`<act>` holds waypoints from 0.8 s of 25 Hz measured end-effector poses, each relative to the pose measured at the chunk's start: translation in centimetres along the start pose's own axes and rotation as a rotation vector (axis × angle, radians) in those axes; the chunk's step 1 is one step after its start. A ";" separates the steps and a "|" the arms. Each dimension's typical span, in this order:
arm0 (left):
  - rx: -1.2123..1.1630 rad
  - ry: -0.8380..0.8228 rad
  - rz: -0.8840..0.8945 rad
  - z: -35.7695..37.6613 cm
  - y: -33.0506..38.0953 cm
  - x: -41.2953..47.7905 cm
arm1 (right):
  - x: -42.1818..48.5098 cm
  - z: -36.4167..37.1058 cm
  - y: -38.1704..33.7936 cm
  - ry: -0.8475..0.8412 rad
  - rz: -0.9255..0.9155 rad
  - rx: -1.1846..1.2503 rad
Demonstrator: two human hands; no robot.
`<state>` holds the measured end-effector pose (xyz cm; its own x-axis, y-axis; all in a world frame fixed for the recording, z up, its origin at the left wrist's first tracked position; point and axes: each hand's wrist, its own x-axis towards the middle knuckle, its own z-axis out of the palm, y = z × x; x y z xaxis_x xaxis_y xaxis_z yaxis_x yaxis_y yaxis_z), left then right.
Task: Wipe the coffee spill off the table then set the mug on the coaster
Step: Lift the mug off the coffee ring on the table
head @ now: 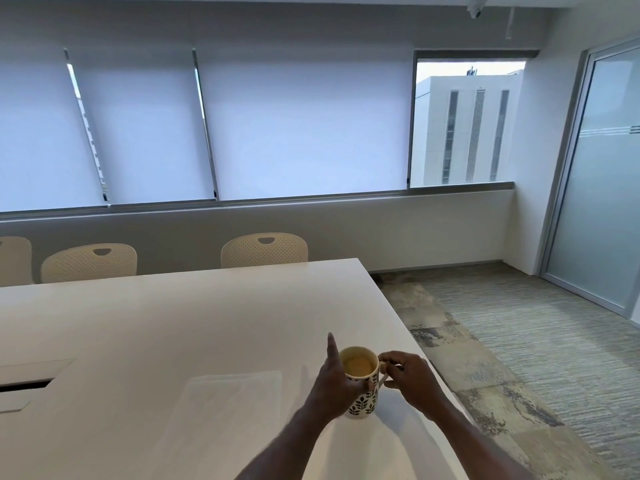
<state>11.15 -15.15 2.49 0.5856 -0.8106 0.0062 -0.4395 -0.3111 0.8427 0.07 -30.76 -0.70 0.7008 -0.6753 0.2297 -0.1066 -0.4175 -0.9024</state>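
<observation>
A cream mug with a black leaf pattern stands on the white table near its right edge, and it holds light brown coffee. My left hand rests against the mug's left side with the index finger raised. My right hand pinches the mug's handle. Just left of the mug a white cloth or paper towel lies flat on the table. I see no coaster and no spill in this view.
The table's right edge runs close beside the mug, with carpet below. Cream chairs line the far side. A cable hatch is set in the tabletop at the left. A glass door stands at the right.
</observation>
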 end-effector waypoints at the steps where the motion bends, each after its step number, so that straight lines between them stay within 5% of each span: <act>1: 0.001 -0.004 -0.001 0.0 0.0 0.1 | 0.0 0.0 0.1 -0.001 0.001 -0.003; 20: 0.048 0.017 -0.062 1.3 -0.6 -0.3 | -0.4 0.1 0.9 -0.003 -0.111 -0.254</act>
<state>10.34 -15.34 1.24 0.6241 -0.7805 -0.0359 -0.4335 -0.3841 0.8152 -0.25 -30.82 -1.63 0.7202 -0.6152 0.3208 -0.2019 -0.6281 -0.7514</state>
